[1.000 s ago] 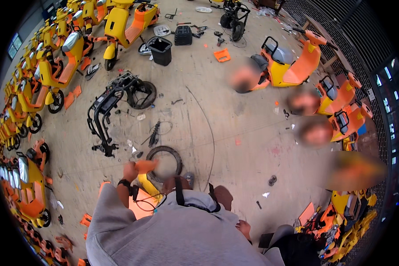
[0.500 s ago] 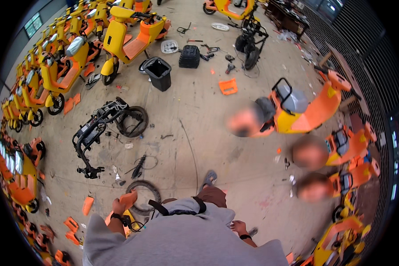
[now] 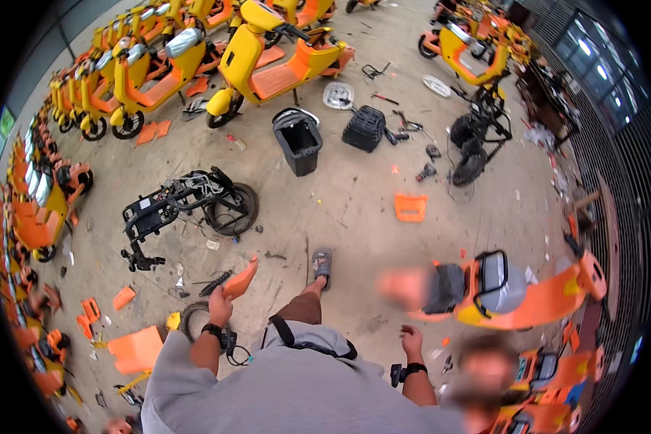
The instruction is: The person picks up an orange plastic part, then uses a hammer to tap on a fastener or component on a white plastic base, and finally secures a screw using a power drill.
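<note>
My left hand (image 3: 220,309) is closed round an orange plastic panel (image 3: 241,279), a thin piece tilted upward above the floor. Beyond the panel lie a black shock absorber (image 3: 215,283) and a tire (image 3: 194,318), which my arm partly covers. My right hand (image 3: 411,340) hangs at my right side with its fingers loosely apart and nothing visible in it. The nearest thing to it is an orange-and-yellow scooter (image 3: 532,312) with a grey seat area.
A stripped black scooter frame (image 3: 184,206) lies ahead on the left. Farther off stand a black bin (image 3: 300,155), a black crate (image 3: 364,129) and a yellow scooter (image 3: 275,76). An orange part (image 3: 410,207) lies ahead right. Rows of scooters line the left; blurred people are at right.
My view has shifted forward and turned left. The orange panel has come along in my left hand. My right hand has swung forward, and one foot has stepped ahead.
</note>
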Available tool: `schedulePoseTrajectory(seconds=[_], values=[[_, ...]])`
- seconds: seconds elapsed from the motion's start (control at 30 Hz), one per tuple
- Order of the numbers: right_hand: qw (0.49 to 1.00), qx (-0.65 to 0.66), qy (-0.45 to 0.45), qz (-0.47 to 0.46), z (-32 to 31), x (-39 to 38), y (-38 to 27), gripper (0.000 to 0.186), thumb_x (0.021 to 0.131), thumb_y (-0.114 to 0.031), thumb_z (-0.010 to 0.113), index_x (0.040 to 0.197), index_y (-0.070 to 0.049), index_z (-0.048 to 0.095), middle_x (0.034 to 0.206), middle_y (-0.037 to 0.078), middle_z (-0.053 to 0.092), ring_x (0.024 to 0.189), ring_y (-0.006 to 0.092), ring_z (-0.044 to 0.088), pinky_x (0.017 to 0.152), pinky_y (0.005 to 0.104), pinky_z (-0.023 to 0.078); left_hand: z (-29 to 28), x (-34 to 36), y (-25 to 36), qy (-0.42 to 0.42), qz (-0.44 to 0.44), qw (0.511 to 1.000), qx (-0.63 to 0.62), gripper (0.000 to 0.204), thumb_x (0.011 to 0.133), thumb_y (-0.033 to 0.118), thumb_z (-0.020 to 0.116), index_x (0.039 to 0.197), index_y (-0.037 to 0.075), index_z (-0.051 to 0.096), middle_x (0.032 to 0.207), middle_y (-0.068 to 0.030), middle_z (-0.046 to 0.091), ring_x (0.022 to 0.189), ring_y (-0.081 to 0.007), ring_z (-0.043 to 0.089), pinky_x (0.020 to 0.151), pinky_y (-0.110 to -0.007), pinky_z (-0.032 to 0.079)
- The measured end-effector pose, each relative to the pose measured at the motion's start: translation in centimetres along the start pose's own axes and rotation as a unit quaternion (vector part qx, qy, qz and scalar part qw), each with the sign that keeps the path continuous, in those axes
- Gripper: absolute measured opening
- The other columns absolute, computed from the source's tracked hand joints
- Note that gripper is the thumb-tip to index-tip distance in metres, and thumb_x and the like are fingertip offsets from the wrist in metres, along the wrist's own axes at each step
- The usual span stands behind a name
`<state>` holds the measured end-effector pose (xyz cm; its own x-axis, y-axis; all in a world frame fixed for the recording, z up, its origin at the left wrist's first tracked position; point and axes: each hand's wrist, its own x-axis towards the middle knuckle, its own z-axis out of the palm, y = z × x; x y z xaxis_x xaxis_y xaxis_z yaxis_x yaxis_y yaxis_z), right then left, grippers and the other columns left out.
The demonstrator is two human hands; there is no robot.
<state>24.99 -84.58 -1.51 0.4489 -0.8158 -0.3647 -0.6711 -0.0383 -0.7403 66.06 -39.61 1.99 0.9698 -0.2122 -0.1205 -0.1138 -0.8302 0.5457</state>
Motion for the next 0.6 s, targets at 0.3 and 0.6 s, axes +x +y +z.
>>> schedulePoseTrajectory(seconds=[0.3, 0.6], values=[[0.973, 0.009, -0.072, 0.221, -2.3, 14.5, -4.1, 0.028, 0.083, 0.007, 0.044, 0.103, 0.003, 0.064, 0.095, 0.013, 0.064, 0.065, 0.0219, 0.066, 0.049, 0.0317, 0.050, 7.9, 18.4, 11.7, -0.061, -0.047, 0.997, 0.008, 0.032, 0.073, 0.010, 0.069, 0.101, -0.002, 0.058, 0.095, -0.0256, 0.064, 0.093, -0.0439, 0.060, 0.081, -0.048, 0.048], [0.980, -0.132, -0.003, 0.151, 0.3, 38.0, -14.8, 0.027, 0.079, -0.008, 0.052, 0.098, -0.004, 0.070, 0.086, 0.020, 0.069, 0.074, 0.0313, 0.068, 0.068, 0.0381, 0.053, 7.0, 36.5, 24.9, -0.022, -0.012, 0.998, -0.060, 0.030, 0.073, 0.005, 0.071, 0.099, -0.002, 0.058, 0.091, -0.0246, 0.063, 0.090, -0.0429, 0.061, 0.075, -0.045, 0.048]])
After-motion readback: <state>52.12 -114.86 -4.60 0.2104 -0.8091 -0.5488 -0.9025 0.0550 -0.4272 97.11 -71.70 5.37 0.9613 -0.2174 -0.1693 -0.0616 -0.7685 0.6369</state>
